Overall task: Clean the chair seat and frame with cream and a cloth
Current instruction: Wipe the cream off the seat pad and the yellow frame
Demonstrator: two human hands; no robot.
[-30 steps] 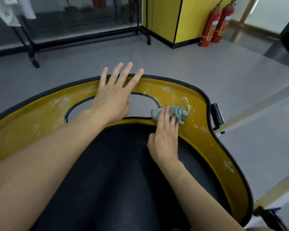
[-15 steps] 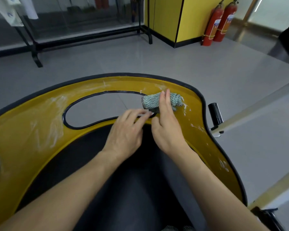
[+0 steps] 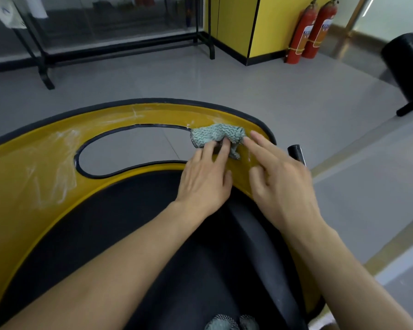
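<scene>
Though crumpled, cloth (image 3: 217, 135) under left hand (image 3: 204, 181)

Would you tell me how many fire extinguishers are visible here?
2: left fire extinguisher beside the yellow cabinet, right fire extinguisher next to it. None appears hidden.

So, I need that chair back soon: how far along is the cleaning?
Done: cream is on, with white smears across the left and top of the yellow frame. In hand: the left hand and right hand both touch the cloth on the frame's upper right. Left: most smears are not yet wiped off, and the black seat shows no cream.
</scene>
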